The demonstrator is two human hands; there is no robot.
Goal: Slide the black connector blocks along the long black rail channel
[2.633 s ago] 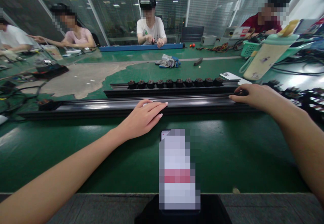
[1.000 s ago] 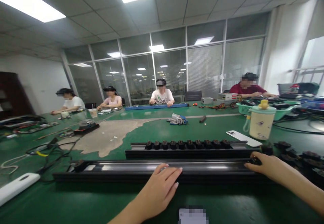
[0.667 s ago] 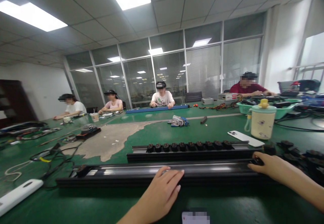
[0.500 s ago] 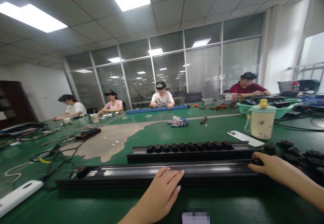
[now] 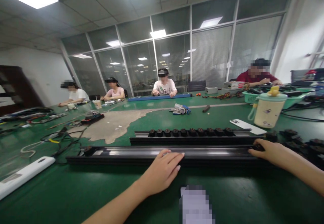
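More of the phone (image 5: 196, 203) showed than half a second before, as the view had tipped down; its screen was hidden by blurry blocks and its near end was cut off. Next came the left hand (image 5: 162, 171), its fingers nearly straight and lying on a long black rail (image 5: 215, 152); what was under its palm was hidden. That rail lay across the green table (image 5: 131, 200). At its right end, the right hand (image 5: 272, 151) was curled around a small dark part (image 5: 257, 147), mostly covered, so its shape was hard to see. Just behind was a second rail (image 5: 192, 139) with round black parts (image 5: 192, 132) in a row. Farther back, a cup (image 5: 269, 111) stood beside a white phone (image 5: 246, 126).
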